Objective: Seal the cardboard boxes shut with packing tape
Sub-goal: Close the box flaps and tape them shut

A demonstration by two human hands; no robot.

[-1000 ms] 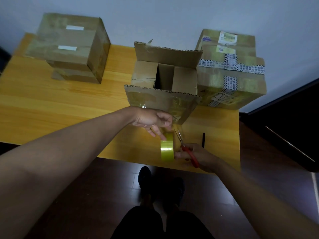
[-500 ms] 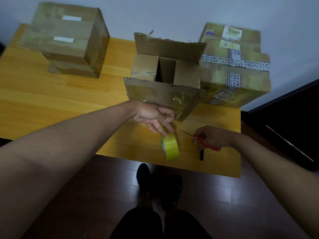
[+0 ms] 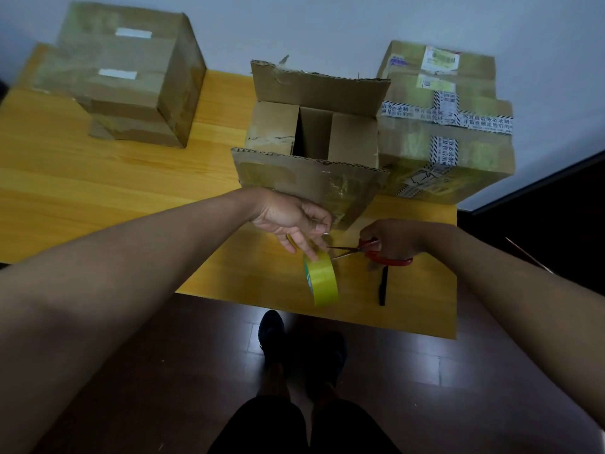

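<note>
Your right hand (image 3: 397,239) swung the scissors (image 3: 370,250), gripped by the handles, blades parted, in from three o'clock toward the tape roll (image 3: 322,281) hanging from your left hand's (image 3: 291,221) pinching fingers, so you were about to cut.

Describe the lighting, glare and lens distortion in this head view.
Head view: dim, soft light, the floor nearly black with one pale reflection near the shoes; wide-angle stretch swells both forearms and bows the table edges; faint sheen on old tape on the open box; tape roll, scissors, left hand and right hand stay sharp.
</note>
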